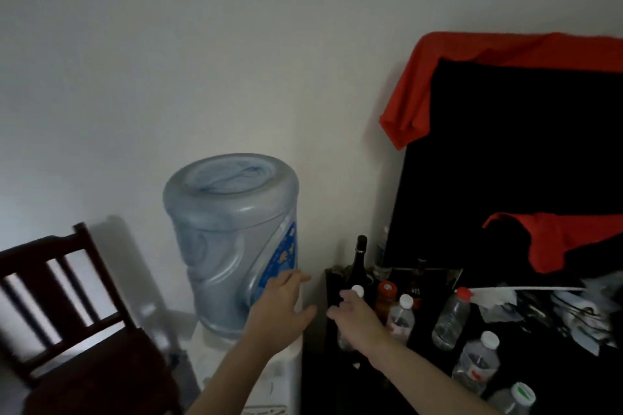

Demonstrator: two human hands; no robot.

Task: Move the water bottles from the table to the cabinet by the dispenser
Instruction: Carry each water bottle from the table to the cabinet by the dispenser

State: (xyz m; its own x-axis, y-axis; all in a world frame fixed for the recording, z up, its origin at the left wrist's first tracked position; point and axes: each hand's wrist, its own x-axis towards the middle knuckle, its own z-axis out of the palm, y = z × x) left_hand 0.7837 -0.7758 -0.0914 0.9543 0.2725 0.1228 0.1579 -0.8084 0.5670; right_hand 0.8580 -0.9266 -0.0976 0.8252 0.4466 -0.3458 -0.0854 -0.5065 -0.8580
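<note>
Crowded cabinet top: a bottle can easily be knocked down here.

The right hand (pixel 357 317) has its fingers (pixel 347 296) curled around a white-capped water bottle (pixel 358 291), mostly hidden behind the hand; it could bump the water bottle with red label (pixel 401 317) just beside or the dark glass bottle (pixel 359 263) behind. The left hand (pixel 279 310), fingers relaxed, reaches toward the dispenser jug (pixel 232 239).

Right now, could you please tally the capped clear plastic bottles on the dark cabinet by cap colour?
White-capped bottles: 3, one in the right hand's grip
Red-capped bottle: 1
Green-marked-cap bottle: 1
Total: 5
</note>
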